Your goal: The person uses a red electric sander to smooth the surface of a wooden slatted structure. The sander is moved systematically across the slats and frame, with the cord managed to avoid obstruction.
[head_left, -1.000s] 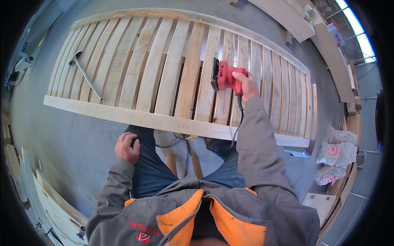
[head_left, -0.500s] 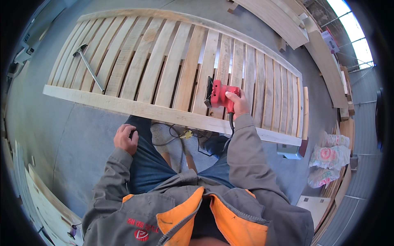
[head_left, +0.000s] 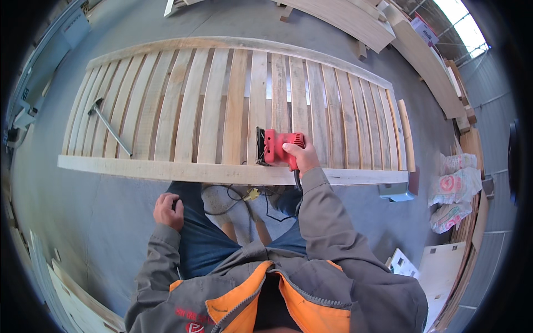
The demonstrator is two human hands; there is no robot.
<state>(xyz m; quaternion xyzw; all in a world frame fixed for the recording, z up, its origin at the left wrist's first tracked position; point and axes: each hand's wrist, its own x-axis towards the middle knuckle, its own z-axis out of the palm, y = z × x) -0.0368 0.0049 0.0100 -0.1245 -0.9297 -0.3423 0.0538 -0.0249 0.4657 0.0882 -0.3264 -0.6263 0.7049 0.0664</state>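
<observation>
A slatted wooden frame [head_left: 222, 171] lies across the view in front of me, its pale slats running from the near rail to the far one. My right hand [head_left: 301, 157] grips a red electric sander [head_left: 276, 147] by its body, thumb on top. The sander is tipped on its side over the slats near the front rail, its black pad facing left. Its dark cord [head_left: 297, 180] hangs over the rail toward my legs. My left hand [head_left: 169, 211] rests on my left thigh, fingers curled in, with no tool visible in it.
A hammer [head_left: 114, 130] lies on the left slats. Below the rail, a cord loops around a yellow piece [head_left: 251, 194] between my feet. Long boards [head_left: 338, 22] lie beyond, upper right. Plastic bags [head_left: 456, 186] and leaning boards line the right; panels [head_left: 83, 299] lie lower left.
The frame sits lower in view as my head has shifted. The sander, still in my right hand, is nearer the front rail. My left hand stays on my thigh.
</observation>
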